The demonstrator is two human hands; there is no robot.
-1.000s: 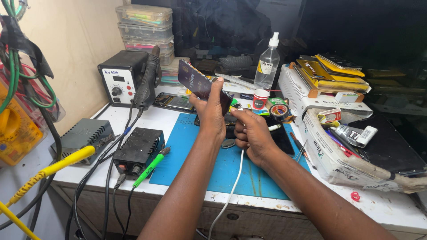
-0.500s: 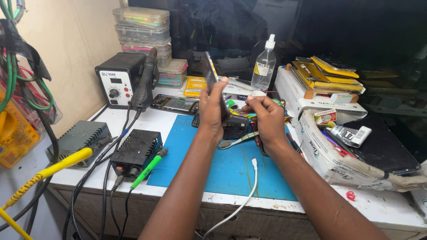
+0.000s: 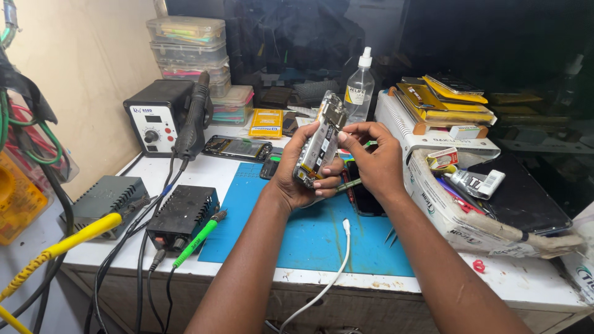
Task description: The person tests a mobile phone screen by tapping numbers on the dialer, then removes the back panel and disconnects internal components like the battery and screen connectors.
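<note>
While the white cable [image 3: 339, 253] trails over the near edge of the table [image 3: 532, 291] and across the blue mat [image 3: 309, 241], both hands work above the mat's far half; the left hand [image 3: 296, 179] cradles an opened phone [image 3: 318, 141] from behind and below, its fingers [image 3: 326, 180] curled around the lower end and pinching the edges; the right hand [image 3: 375, 162] meets it from the other side, thumb and forefinger pressed against the upper edge, with a thin green-handled tool [image 3: 350, 184] lying just under that hand. Held clear of the table and tilted nearly upright, the phone shows its bare inner boards and metal shields; it looks light, stiff and thin, yet fragile, since exposed parts and connectors would likely suffer from pressure or a twist; the frame's long edges seem the safe place to hold, not the open face. Left of the mat sit two dark power units [image 3: 182, 213]; towards the far left corner stands a hot-air station [image 3: 158, 116]; a clear squeeze bottle [image 3: 359, 89] rises at the far edge behind the hands.
</note>
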